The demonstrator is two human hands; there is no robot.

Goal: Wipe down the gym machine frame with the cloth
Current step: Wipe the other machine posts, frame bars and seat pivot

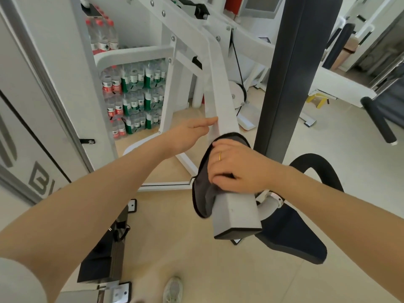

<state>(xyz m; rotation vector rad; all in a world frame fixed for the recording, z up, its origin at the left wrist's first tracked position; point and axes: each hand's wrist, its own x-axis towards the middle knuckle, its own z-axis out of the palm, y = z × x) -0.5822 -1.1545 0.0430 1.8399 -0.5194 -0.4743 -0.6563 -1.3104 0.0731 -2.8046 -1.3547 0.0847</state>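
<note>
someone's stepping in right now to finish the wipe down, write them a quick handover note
Left hand: open, fingers straight, fingertips touching the side of the white frame bar, holding nothing.
Right hand: pressing the dark grey cloth onto the top of the same bar, near its lower capped end; the cloth drapes over the bar's left side.
Done: cannot tell how much has been wiped.
Left: the bar above the cloth, then the rest of the white frame.

A gym is indicated by white weight-machine frames (pixel 220 88) with bolted joints, a cable pulley wheel (pixel 237 92) and dark upright pads (pixel 290 68). Behind the nearest frame, shrink-wrapped packs of bottled water (pixel 133 95) are stacked against the wall. A padded seat (pixel 293 237) is seen beside it.
</note>
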